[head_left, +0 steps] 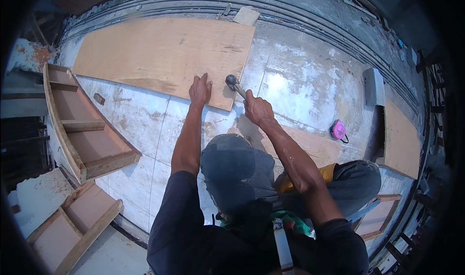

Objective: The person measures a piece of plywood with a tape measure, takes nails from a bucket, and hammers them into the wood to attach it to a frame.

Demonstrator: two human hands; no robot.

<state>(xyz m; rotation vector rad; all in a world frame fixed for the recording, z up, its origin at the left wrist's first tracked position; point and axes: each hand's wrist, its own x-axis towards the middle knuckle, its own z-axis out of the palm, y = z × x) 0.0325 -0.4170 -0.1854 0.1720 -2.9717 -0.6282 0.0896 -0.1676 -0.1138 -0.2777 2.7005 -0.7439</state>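
Head view: frame (83, 125) beside panel (164, 54)

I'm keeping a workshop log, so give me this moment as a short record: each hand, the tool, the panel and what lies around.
Left hand: on the plywood panel, fingers pointing away from the person
Right hand: gripping a hammer by its handle
Tool position: head over the panel's right end; contact unclear
Panel: lying flat, ahead of the person
To the left: curved wooden frame with crosspieces
To the right: pink tape measure, grey block
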